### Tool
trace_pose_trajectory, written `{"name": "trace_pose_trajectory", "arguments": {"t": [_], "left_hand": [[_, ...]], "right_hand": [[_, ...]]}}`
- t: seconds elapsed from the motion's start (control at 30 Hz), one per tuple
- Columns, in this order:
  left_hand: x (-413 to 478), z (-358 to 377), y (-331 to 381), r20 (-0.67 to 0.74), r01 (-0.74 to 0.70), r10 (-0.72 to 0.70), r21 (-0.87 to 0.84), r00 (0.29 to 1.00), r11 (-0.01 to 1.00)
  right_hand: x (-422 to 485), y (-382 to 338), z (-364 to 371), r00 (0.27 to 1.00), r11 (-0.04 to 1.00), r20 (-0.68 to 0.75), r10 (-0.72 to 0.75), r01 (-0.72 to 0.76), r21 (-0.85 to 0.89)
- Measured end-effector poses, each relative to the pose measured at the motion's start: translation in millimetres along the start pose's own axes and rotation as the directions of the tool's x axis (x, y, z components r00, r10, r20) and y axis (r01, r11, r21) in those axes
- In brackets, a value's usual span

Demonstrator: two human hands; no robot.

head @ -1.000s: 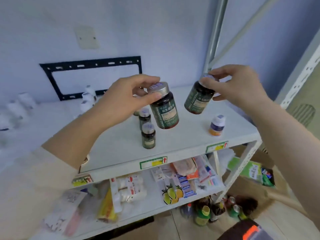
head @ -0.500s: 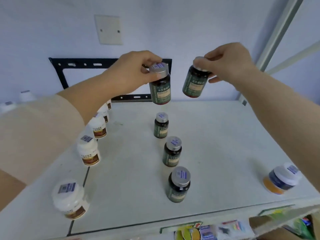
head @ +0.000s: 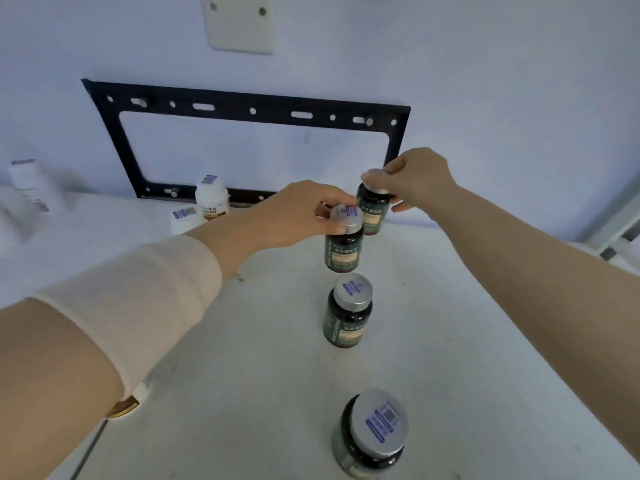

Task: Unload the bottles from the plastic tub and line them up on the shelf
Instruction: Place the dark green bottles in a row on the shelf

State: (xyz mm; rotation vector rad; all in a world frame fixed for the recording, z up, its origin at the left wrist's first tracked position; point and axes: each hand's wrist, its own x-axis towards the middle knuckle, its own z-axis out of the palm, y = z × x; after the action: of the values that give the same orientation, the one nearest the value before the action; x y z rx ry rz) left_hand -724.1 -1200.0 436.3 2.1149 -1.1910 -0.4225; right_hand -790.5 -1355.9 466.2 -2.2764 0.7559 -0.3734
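Left hand [head: 304,213]: I gripped the nearer dark bottle [head: 343,249] by its silver cap, centre of frame, just above the shelf [head: 242,358].
Right hand [head: 415,181]: closed on the cap of the far dark bottle [head: 372,211], close behind the first.
Row: two placed bottles [head: 348,311] stood toward lower centre.
Doing it well: I judged both should come down upright, in line behind that row, spaced evenly.
Room: bare shelf lay right of the row; white bottles [head: 211,197] at upper left, well apart.
Edges: wall bracket [head: 242,105] close behind.

Single head-worn view, close above the shelf [head: 242,393]; forward and down, toward the wall [head: 485,64]
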Motion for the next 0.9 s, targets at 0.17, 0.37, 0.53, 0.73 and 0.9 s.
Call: {"name": "trace_pose_trajectory", "arguments": {"t": [0.17,0.37,0.53,0.73,0.9], "left_hand": [[6.3,13.5,-14.5,0.058,0.034,-0.033,-0.024,0.998,0.999],[9.7,23.2,-24.5,0.066,0.063,-0.057,-0.092,0.996,0.994],[12.8,25.2,-27.3,0.064,0.053,-0.045,-0.124,0.997,0.991],[12.0,29.3,-29.2,0.053,0.055,-0.047,-0.164,0.997,0.985],[9.1,30.1,-26.5,0.054,0.058,-0.052,-0.116,0.997,0.992]], "right_hand": [[21.9,5.0,27.3,0.996,1.000,0.090,-0.001,0.003,-0.025],[31.9,6.7,47.9,0.988,0.999,0.155,-0.002,0.009,-0.040],[36.9,5.7,53.2,0.985,0.999,0.173,-0.021,0.027,-0.028],[42.7,9.8,56.2,0.983,0.999,0.183,-0.029,0.033,-0.020],[47.1,14.2,54.7,0.980,0.997,0.196,-0.041,0.053,-0.055]]}}
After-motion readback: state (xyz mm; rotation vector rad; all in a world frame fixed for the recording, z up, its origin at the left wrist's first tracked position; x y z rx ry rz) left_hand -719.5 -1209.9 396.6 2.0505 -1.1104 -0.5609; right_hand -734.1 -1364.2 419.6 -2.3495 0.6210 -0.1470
